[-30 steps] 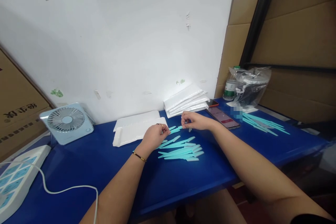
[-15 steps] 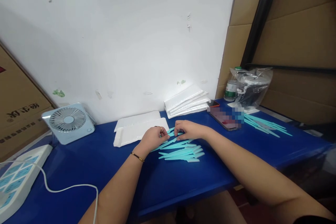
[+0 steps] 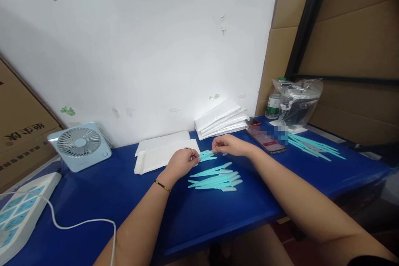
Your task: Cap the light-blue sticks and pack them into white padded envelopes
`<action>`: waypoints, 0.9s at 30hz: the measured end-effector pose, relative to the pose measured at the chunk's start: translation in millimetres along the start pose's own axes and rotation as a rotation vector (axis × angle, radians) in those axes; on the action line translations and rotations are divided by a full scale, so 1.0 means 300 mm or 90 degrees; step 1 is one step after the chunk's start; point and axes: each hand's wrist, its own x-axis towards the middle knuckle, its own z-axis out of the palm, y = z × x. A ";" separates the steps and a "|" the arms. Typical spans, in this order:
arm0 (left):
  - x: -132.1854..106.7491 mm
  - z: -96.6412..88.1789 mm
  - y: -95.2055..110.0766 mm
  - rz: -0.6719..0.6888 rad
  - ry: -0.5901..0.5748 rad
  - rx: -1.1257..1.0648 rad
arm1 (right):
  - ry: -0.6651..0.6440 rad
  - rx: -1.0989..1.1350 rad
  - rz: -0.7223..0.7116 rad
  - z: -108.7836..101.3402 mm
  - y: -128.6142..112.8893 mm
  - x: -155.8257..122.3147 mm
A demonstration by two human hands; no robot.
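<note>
My left hand [image 3: 183, 162] pinches several turquoise eyebrow razors [image 3: 207, 156] between thumb and fingers, their ends pointing right. Beside those ends is my right hand [image 3: 226, 145], its fingers curled together; what lies between the fingertips, if anything, is hidden. Nearer to me on the blue table, a loose row of more turquoise eyebrow razors [image 3: 215, 182] lies with handles to the left and pale blade ends to the right. A white padded envelope [image 3: 156, 160] lies flat behind my left hand.
White padded envelopes [image 3: 221, 119] are stacked against the wall. A phone [image 3: 266, 140] and further turquoise razors [image 3: 314, 146] lie to the right, near a bottle [image 3: 273, 106] and a clear plastic bag [image 3: 301, 102]. On the left are a fan [image 3: 80, 145], a power strip [image 3: 28, 212] and a white cable [image 3: 84, 221].
My right hand has moved slightly up and right, away from my left fingers. The razors in my left hand now show as a gathered bunch, apart from the row below.
</note>
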 end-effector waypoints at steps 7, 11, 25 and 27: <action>-0.012 -0.045 -0.028 -0.029 0.060 0.024 | 0.108 -0.081 0.061 -0.055 0.069 -0.008; -0.040 -0.079 -0.042 -0.047 -0.040 0.083 | 0.119 -0.119 0.038 -0.039 0.066 -0.005; -0.028 -0.022 0.060 0.015 0.018 0.062 | 0.001 -0.060 -0.078 0.061 -0.076 -0.011; -0.016 -0.004 0.057 0.049 0.036 0.036 | 0.009 -0.048 -0.072 0.059 -0.066 -0.008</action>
